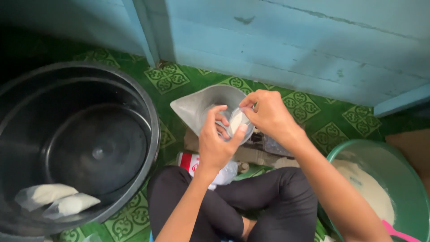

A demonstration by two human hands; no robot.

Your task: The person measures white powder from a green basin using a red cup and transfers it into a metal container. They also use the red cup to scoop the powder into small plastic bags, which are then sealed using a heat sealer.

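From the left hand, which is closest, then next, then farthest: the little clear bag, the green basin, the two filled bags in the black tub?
1. Little clear bag, held by the left hand.
2. Green basin, off to the right.
3. Two filled bags, lower left inside the black tub.

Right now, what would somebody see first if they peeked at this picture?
Two hands in the middle: the left hand and right hand pinch a small clear bag of white powder. On the left sits a big black tub with two filled bags. At the lower right is a green basin of white powder.
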